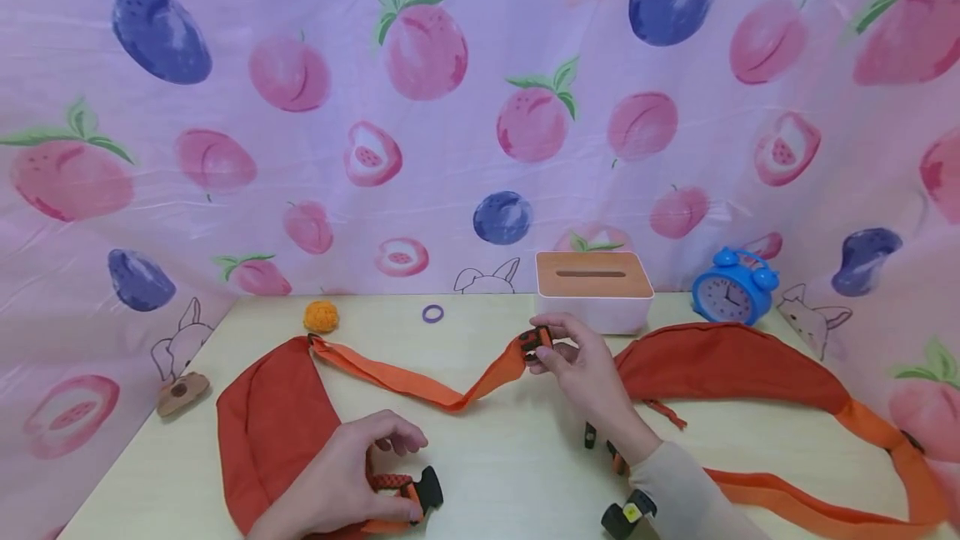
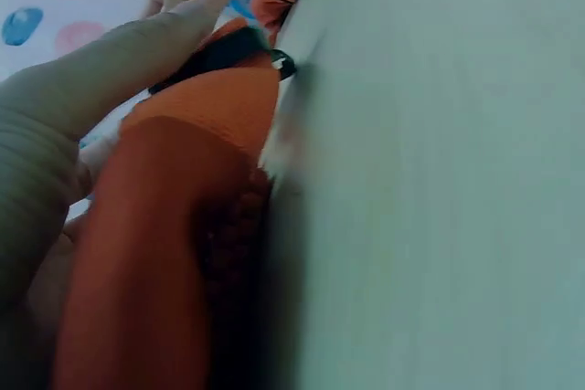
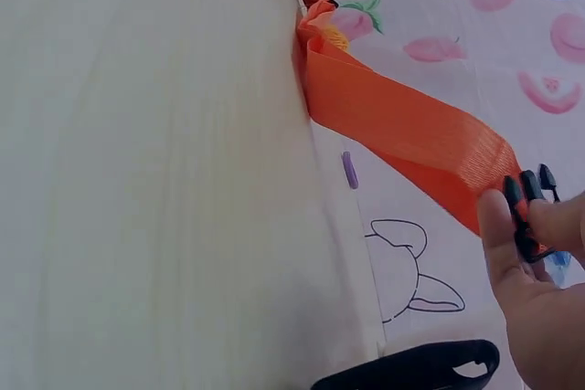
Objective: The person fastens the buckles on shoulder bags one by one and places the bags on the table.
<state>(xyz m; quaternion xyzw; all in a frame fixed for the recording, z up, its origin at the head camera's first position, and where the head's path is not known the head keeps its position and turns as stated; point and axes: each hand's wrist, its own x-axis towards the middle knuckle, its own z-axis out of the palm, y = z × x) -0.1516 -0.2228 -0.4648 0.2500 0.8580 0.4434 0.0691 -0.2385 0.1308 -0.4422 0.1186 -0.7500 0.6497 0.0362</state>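
Red waist bag (image 1: 273, 432) lies toward the left edge of the table (image 1: 495, 465), its near end inside the grip of the left hand (image 1: 337, 473): fingers curl over that end, and the thumb presses orange webbing just beside a black buckle half (image 1: 429, 488), which juts out past the thumb. From the bag's far end, an orange strap (image 1: 420, 386) runs to the right hand (image 1: 585, 365), whose thumb and fingers pinch the black end buckle (image 1: 536, 340) above the tabletop. Smooth, matte cloth with a seam forms the bag; the strap is flat, finely ribbed webbing that sags into a V, and both buckle pieces look like hard plastic. Crescent-shaped, a second red bag (image 1: 727, 365) lies toward the right edge. At the back edge sits a white box (image 1: 596, 311) with a slotted, wood-grained lid; a blue alarm clock (image 1: 733, 290) stands by the back right corner.
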